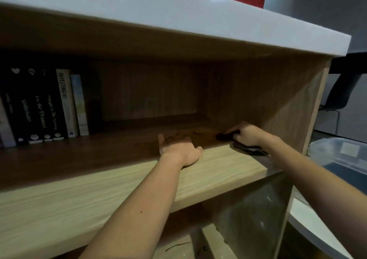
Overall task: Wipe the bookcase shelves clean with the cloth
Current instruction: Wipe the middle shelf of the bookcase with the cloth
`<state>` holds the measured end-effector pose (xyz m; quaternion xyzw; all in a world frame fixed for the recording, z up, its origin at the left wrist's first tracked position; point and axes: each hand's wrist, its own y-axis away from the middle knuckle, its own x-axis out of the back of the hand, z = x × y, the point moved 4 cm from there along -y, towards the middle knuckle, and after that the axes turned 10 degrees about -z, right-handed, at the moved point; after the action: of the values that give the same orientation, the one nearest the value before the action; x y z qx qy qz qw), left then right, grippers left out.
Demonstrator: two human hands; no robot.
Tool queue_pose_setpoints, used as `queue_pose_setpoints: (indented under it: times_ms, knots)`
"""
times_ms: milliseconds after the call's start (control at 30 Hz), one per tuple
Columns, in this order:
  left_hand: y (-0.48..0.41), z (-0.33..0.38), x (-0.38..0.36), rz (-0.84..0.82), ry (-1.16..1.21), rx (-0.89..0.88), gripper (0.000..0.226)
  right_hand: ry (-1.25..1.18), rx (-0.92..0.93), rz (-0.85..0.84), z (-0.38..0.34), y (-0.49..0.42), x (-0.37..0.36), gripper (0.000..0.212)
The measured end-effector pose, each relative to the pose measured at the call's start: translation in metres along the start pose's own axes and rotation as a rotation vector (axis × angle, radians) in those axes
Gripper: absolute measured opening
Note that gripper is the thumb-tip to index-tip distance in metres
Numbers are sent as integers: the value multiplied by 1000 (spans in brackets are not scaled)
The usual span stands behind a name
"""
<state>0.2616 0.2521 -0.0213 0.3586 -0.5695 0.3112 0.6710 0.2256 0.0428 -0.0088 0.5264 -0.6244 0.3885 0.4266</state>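
Cloth [247, 149], dark and bunched up, sat at the right end of the shelf [99, 189], close to the side wall of the bookcase [288, 103]. The right hand [246, 134] gripped it with fingers curled round it and pressed it on the wood. The left hand [178, 149] lay flat and open on the shelf just beside it, holding nothing.

I think this shelf was being wiped, at its right end. The next move would likely need a long sweep of the cloth to the left. It would have to stop at the books [49, 103], or the books would have to come out so the wood under them could be wiped too.

This shelf space held a row of books standing up at its left end. The space below was too dim to tell what was in it. A clear tub [337, 153] stood next to the bookcase on the right. Something dark showed through it, but I could not tell what.
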Motion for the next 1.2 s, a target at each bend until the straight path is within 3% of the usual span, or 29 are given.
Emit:
queue_pose_setpoints:
  times_ms: [133,267,433,633,800,900,967,1067,1200]
  knots:
    - [-1,-1,-1,-7,20,9,58,-20,15,-18,-17,-29,-17,33]
    - [-2,1,0,-10,10,9,57,-116,97,-87,-3,8,-9,32]
    - [1,4,0,29,-1,1,57,34,-78,-1,15,-14,-4,41]
    - [2,0,1,-37,54,8,60,-125,200,-27,-43,49,-20,40]
    - [3,4,-1,-58,73,3,60,-308,229,-34,-51,82,-12,36]
    - [1,3,-2,-44,69,1,62,-485,104,208,-32,52,11,32]
    - [1,2,-1,-20,75,-1,61,-456,-73,343,-9,20,21,31]
    - [1,-1,2,51,50,38,55,-178,-307,246,9,-22,9,28]
    - [1,-4,0,25,-59,161,60,-119,-238,129,-14,-57,-8,29]
